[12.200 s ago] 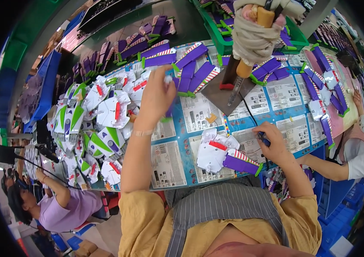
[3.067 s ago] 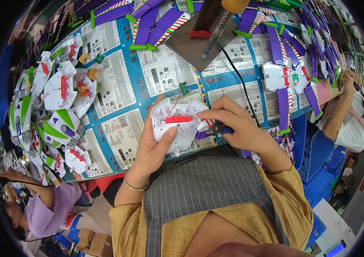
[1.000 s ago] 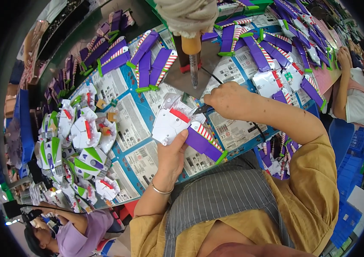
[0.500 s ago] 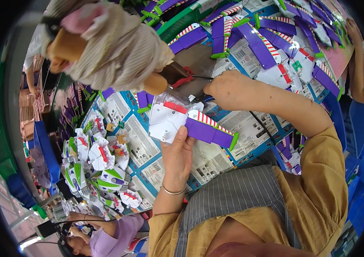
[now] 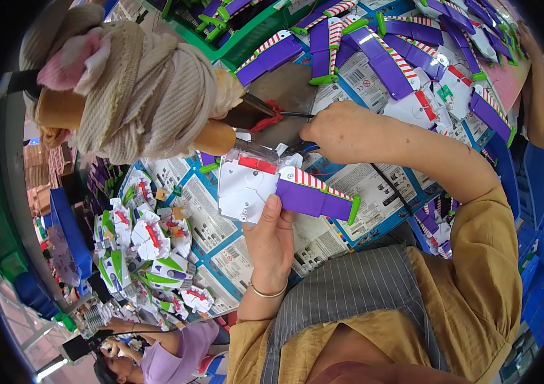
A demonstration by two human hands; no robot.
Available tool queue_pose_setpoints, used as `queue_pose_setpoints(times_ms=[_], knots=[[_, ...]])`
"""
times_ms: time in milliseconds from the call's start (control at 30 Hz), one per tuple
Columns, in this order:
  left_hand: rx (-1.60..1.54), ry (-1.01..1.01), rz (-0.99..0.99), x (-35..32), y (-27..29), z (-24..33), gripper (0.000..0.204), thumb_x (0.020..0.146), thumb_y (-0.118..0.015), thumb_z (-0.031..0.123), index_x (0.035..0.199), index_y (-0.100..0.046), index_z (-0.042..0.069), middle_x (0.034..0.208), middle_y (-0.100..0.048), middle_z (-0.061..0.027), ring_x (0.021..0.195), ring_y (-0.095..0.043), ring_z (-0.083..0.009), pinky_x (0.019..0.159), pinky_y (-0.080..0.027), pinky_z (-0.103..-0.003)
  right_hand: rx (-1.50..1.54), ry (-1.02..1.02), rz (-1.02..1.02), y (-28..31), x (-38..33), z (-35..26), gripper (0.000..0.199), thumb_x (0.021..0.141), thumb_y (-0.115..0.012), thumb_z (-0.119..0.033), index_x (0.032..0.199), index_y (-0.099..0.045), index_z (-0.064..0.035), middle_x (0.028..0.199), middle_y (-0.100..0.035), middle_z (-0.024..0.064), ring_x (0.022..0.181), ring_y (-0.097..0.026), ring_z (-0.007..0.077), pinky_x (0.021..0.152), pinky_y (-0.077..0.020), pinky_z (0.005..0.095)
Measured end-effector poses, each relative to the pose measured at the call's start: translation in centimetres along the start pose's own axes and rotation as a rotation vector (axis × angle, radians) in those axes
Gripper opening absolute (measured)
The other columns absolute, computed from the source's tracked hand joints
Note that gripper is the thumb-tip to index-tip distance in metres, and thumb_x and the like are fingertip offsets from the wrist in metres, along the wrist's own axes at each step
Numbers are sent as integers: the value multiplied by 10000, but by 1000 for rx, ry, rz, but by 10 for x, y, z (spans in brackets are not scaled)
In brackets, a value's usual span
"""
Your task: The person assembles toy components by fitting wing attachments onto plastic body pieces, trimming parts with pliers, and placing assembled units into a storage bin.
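Observation:
My left hand (image 5: pixel 270 240) grips a toy wing part from below: a white plate (image 5: pixel 246 192) with a red piece along its upper edge and a purple wing (image 5: pixel 313 200) striped red and white, green at its end. My right hand (image 5: pixel 342 132) is closed just above the wing. A slim dark tool (image 5: pixel 309 148) with some blue on it shows under its fingers, beside the plate's upper edge; its kind is unclear. A thin black rod or cord (image 5: pixel 295 114) also meets this hand. A thin red wire runs near the wing.
A cloth-wrapped object (image 5: pixel 150 96) looms at upper left, close above the work. White and green toy parts (image 5: pixel 150 240) are heaped at left. Purple wings (image 5: pixel 384 64) cover the far right, near a green crate (image 5: pixel 252 32). Co-workers sit at lower left and far right.
The cloth-wrapped object appears larger and further left and lower. The toy part in my left hand shifts slightly left and down. My right hand stays closed at nearly the same spot.

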State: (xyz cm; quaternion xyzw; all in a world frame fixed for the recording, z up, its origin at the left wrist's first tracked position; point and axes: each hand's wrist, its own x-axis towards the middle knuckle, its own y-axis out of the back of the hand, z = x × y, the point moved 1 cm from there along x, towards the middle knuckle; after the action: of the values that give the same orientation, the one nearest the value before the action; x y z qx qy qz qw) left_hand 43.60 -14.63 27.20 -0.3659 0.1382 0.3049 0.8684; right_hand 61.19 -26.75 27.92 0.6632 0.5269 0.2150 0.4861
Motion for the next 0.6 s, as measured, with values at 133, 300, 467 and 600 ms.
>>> queue_pose_setpoints(times_ms=[133, 300, 467, 600], knots=[[-4, -5, -3, -1, 0, 1, 427, 863, -573, 26, 1259, -414, 51, 1167, -551, -100, 1029, -574, -199, 865, -505, -319, 15, -8, 16, 0, -1, -1, 241, 765, -640, -235, 881, -620, -25, 786, -645, 188, 763, -643, 345, 674, -510, 423], [-26, 13, 15, 2, 5, 0, 425, 862, -573, 21, 1256, -417, 51, 1163, -555, -100, 1025, -578, -203, 863, -507, -319, -1, -11, -2, -1, 1, -2, 243, 763, -638, -238, 886, -620, -29, 784, -643, 190, 759, -642, 349, 671, -509, 427], [-19, 1, -12, 1, 0, 1, 431, 861, -572, 20, 1260, -412, 52, 1164, -554, -101, 1025, -580, -206, 859, -512, -318, 7, -23, 0, -1, 0, -1, 253, 763, -635, -247, 892, -619, -30, 776, -641, 190, 754, -641, 350, 668, -508, 432], [-21, -3, -15, 0, -2, 2, 434, 859, -577, 21, 1259, -413, 55, 1166, -554, -97, 1035, -575, -205, 868, -506, -322, -2, -16, -7, 2, 1, -2, 258, 761, -636, -256, 892, -617, -33, 775, -640, 192, 753, -640, 353, 670, -507, 434]])
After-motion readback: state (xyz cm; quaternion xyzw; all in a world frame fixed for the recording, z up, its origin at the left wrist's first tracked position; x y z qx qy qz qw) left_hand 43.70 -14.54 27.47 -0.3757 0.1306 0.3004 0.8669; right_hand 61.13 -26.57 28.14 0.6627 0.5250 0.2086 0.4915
